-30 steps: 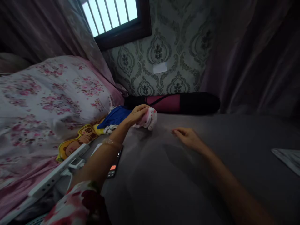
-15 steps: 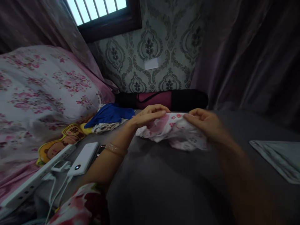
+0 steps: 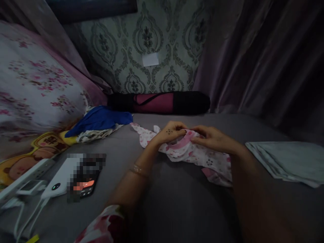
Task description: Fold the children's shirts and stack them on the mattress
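A grey, cloth-covered bed [image 3: 177, 206] carried, along its far edge, a long black-and-magenta fabric bag [image 3: 159, 103]. In from that edge lay a white, pink-printed cloth garment [image 3: 192, 153] – left hand [image 3: 170, 132] and right hand [image 3: 215, 137] both grasping its pink-banded opening.

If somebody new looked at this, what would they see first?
Probably the white-and-pink garment near the middle, with the left hand and right hand holding its pink-edged opening. Next might come the bright blue cloth on the left, then the long black-and-pink bag lying along the patterned wall.
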Available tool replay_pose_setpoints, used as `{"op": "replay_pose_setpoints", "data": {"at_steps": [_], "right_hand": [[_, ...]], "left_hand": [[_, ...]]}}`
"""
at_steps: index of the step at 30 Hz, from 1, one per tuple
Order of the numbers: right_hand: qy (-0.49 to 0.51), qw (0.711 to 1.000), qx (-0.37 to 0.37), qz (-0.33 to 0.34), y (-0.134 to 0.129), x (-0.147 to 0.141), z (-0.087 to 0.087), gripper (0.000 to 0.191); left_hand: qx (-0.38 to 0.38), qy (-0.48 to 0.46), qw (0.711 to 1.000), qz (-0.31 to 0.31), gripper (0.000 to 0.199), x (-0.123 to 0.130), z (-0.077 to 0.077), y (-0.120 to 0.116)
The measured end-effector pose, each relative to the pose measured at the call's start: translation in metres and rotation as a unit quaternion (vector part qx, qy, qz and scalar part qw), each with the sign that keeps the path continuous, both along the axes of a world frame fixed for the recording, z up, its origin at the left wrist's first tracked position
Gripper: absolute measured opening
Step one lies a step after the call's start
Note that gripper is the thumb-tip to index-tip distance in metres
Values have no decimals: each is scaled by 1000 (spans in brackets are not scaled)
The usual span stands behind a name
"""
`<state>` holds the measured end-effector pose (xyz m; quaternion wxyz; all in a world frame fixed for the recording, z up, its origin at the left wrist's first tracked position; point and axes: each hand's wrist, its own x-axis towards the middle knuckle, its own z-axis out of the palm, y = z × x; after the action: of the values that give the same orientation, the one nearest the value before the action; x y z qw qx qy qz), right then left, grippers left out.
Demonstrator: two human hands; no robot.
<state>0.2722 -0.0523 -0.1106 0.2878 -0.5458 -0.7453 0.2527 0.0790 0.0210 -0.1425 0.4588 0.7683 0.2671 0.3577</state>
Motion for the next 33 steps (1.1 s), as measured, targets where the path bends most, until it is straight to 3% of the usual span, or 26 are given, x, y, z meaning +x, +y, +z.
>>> {"op": "replay_pose_setpoints", "data": {"at_steps": [3, 10, 20, 25, 29, 33], "right_hand": [[50, 998, -19, 35, 5, -13, -6, 35], [86, 992, -8, -91, 15, 4, -15, 35], [142, 985, -30, -95, 11, 21, -17, 42], [184, 979, -54, -70, 9, 29, -19, 43], [139, 987, -78, 3, 6, 36, -8, 39], [25, 998, -45, -30, 3, 40, 16, 40]], "left_hand": [[-7, 17, 999, 34, 19, -3, 1, -2], [-20, 68, 997, 42, 38, -38, -2, 10], [-110, 97, 988, -53, 38, -62, -14, 22], [-68, 95, 993, 27, 31, -66, -18, 25], [-32, 96, 991, 90, 34, -71, -1, 20], [53, 135, 984, 105, 32, -72, 36, 20]]}}
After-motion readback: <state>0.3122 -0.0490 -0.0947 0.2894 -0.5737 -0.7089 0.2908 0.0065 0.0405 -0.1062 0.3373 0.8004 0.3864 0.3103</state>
